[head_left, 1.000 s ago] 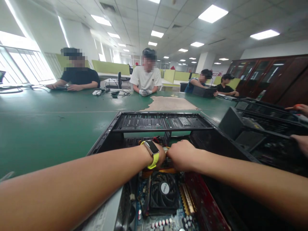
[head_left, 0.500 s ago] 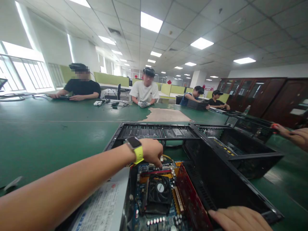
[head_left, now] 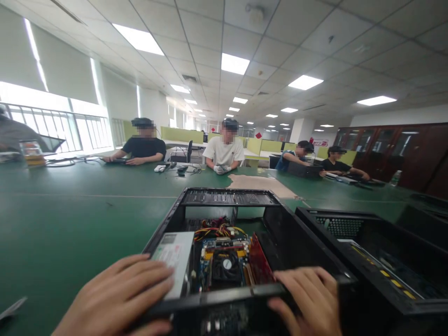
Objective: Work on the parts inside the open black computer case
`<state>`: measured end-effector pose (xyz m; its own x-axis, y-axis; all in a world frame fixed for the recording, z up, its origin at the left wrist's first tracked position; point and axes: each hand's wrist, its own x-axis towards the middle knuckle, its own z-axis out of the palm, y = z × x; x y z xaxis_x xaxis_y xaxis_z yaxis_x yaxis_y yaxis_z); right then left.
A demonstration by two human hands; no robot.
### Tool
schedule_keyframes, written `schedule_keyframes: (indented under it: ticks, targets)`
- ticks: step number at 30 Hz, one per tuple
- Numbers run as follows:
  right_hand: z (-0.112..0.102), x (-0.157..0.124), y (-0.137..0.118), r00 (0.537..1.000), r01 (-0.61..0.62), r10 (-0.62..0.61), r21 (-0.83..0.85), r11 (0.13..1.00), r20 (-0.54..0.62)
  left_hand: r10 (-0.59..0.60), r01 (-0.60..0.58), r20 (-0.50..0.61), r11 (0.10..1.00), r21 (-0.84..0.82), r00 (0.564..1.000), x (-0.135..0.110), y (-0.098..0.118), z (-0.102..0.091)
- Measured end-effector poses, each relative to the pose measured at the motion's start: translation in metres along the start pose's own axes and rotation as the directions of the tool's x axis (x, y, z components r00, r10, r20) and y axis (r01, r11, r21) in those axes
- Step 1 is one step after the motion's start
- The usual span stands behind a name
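An open black computer case (head_left: 233, 294) lies in front of me on the table. My left hand (head_left: 122, 294) grips its near edge on the left, fingers over the silver power supply (head_left: 175, 261). On the right of the same edge, my right hand (head_left: 308, 296) holds the rim, thumb on the outer side and fingers reaching over. Inside sit a motherboard with a black CPU fan (head_left: 227, 267), an upright red card (head_left: 259, 261) and a bundle of coloured cables (head_left: 220, 229).
Close by on the right stands a second open black case (head_left: 371, 280). Across the green table (head_left: 87, 214) several people sit with devices and cables. A torn tan patch (head_left: 262, 185) marks the tabletop beyond my case. A pale strip (head_left: 13, 308) lies at the left.
My left hand has come back from inside the case to its near edge. My right hand now holds that edge too. The view has shifted, and the near panel has come into sight.
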<state>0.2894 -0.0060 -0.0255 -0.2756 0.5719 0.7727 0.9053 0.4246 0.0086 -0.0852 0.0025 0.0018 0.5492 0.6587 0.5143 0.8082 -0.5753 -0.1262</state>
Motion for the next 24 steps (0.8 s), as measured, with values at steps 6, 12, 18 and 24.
schedule_keyframes:
  ticks: [6, 12, 18, 24]
  targets:
    - [0.070, 0.168, 0.022, 0.718, -0.476, 0.582, -0.340, 0.811, 0.381, -0.332, 0.366, -0.212, 0.919, 0.148, 0.919, 0.167, -0.004, 0.064]
    - [-0.030, 0.125, 0.145, 0.492, -0.464, 0.592, -0.383, 0.799, 0.639, -0.065, 0.060, -0.043, 0.993, -0.105, 0.997, 0.135, 0.055, 0.101]
    - [-0.088, 0.045, 0.193, 0.254, -0.680, 0.656, -0.351, 0.644, 0.711, -0.142, 0.152, 0.063, 0.965, -0.215, 0.988, 0.080, 0.025, 0.093]
    - [-0.101, 0.052, 0.094, 0.341, -0.549, 0.552, -0.316, 0.774, 0.761, -0.061, 0.038, -0.077, 0.961, -0.274, 0.995, 0.102, 0.024, 0.018]
